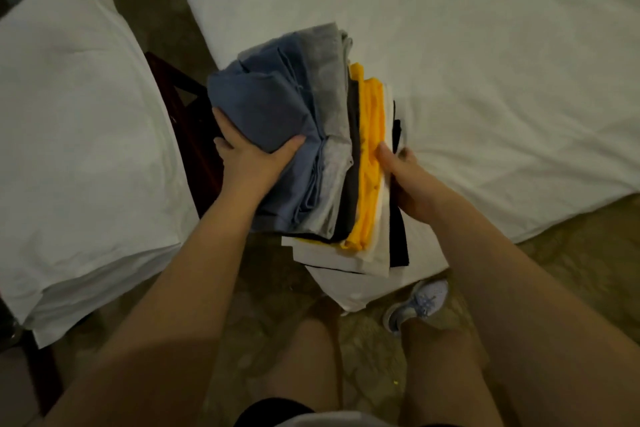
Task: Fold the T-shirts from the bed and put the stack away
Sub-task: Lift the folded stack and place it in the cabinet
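T-shirts lie folded in one stack (332, 135), tipped sideways and clamped between both hands at the corner of the bed (485, 45). Folding looks done, so carrying it off is the step in hand, and that calls for an even squeeze. The left hand (249, 163) grips the blue top shirt, thumb dug in. The right hand (405, 177) curls round the bottom layers.

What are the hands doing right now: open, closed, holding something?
Left hand: holding the stack of folded T-shirts, gripping its blue shirt.
Right hand: holding the same stack from the opposite side, thumb on the yellow shirt.
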